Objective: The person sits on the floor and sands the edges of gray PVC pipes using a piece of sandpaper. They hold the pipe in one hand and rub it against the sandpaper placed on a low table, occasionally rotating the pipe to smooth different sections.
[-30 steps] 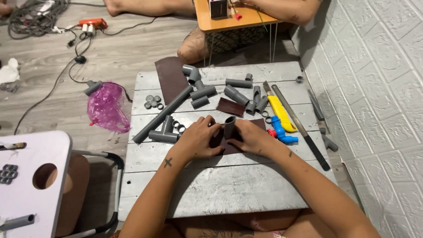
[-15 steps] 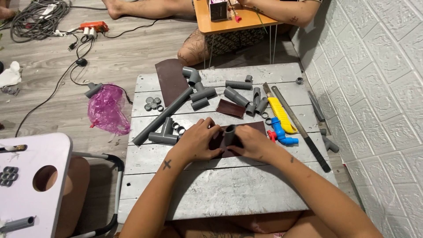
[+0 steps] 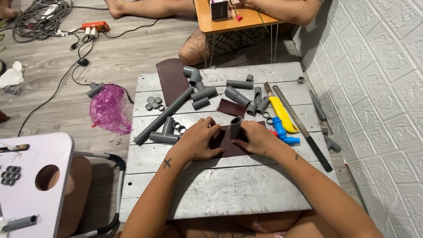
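**Two hands on a short grey pipe**

Both hands meet at mid-surface over a dark brown sheet [image 3: 227, 143]. The right hand [image 3: 257, 139] grips a short grey pipe piece [image 3: 235, 128] stood upright on that sheet — fingers closed round it. The left hand [image 3: 198, 141] lies flat, pressing the sheet onto the grey plank surface [image 3: 211, 194]. Loose grey pipe fittings [image 3: 200, 94] lie beyond, a yellow-handled tool [image 3: 282, 113] to the right.

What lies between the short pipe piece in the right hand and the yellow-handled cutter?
In the head view, bare grey boards mostly separate the short pipe piece from the yellow-handled cutter; a small grey ring lies near the cutter.
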